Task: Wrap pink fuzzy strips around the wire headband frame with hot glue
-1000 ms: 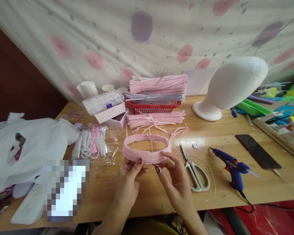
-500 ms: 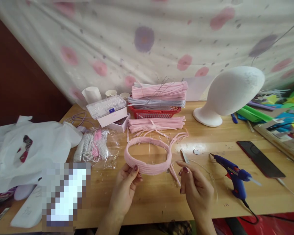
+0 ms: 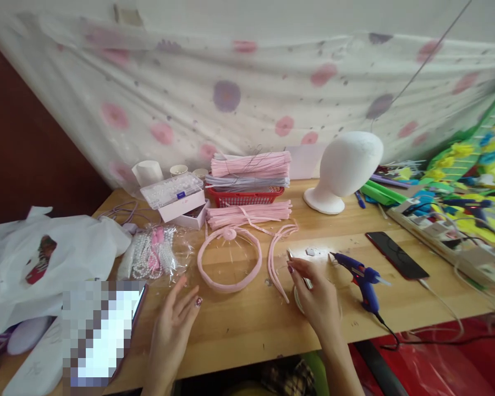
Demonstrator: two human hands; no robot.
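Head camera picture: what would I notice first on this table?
The pink hoop lying flat mid-table, just beyond the open left hand. Behind it to the right stands a white foam head, and a blue glue gun lies beside the right hand, which covers the scissors.

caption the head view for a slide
On the table, the pink ring; left hand open beside it, right hand on the scissors

The table [image 3: 247, 327] bears a pink ring [image 3: 226, 287], glue gun [image 3: 361, 272] and seemingly bagged beads [image 3: 152, 256].
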